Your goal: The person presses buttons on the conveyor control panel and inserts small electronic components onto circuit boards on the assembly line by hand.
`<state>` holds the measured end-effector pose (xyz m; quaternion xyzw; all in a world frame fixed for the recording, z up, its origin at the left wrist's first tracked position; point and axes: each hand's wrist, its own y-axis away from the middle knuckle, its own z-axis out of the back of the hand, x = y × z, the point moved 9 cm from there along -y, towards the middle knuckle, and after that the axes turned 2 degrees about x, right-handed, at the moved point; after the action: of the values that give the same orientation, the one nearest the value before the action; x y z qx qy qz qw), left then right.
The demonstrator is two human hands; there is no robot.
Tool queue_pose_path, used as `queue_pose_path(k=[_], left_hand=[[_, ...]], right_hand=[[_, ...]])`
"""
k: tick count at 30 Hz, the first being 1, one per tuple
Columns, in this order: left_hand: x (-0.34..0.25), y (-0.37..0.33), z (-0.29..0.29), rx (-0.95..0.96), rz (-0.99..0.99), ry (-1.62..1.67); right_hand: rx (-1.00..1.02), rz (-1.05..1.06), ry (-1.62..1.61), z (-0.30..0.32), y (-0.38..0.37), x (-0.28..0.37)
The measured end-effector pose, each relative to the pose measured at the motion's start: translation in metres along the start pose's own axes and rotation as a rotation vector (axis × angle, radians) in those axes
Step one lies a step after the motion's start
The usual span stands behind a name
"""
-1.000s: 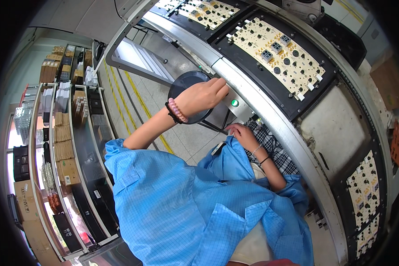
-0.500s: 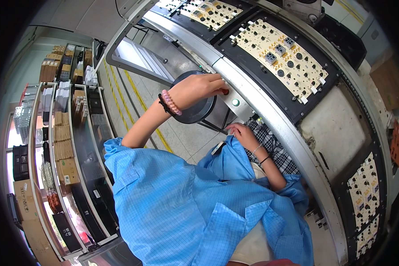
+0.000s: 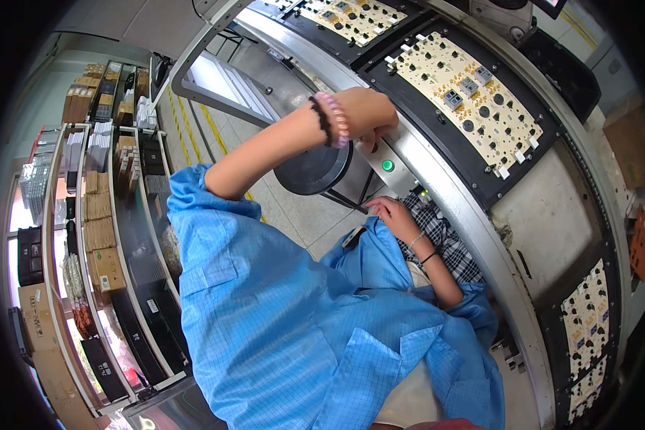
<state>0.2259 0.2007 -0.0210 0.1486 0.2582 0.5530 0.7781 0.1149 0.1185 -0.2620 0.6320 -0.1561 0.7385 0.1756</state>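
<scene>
My left hand (image 3: 369, 118) is bent over the inner metal rail, its fingers curled down and closed around a red knob (image 3: 369, 147) on the small grey control panel. The knuckles hide most of the knob. Just below it on the panel is a green button (image 3: 388, 165), brightly lit. Low in my lap, my right hand (image 3: 393, 215) rests on the blue smock (image 3: 369, 254), its fingers loosely stretched and a little apart, holding nothing that I can see. Dark plaid cloth (image 3: 444, 233) lies beside it.
Cream circuit boards (image 3: 473, 100) sit in black carriers along the curved conveyor to my right. A round black stool (image 3: 312, 168) stands beneath my left forearm. To the left are shelves stacked with cardboard cartons (image 3: 97, 222). A metal frame (image 3: 193, 54) rises ahead.
My left hand has twisted over at the wrist and shifted right, onto the rail's edge. The green button has gone from pale to bright green. My right hand stays put.
</scene>
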Motion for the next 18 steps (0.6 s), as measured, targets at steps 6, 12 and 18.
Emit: queue_pose_path(k=[6,12,18], left_hand=[[-0.004,-0.007,-0.002,0.073,0.023,-0.276],[0.035,0.028,-0.004,-0.024,-0.154,0.553],[0.071,0.080,0.008,-0.266,-0.057,1.012]], right_hand=[[0.005,-0.016,-0.004,-0.002,-0.006,0.001],[0.014,-0.007,-0.052,-0.002,-0.003,0.003],[-0.007,0.007,-0.019,-0.002,-0.006,0.006]])
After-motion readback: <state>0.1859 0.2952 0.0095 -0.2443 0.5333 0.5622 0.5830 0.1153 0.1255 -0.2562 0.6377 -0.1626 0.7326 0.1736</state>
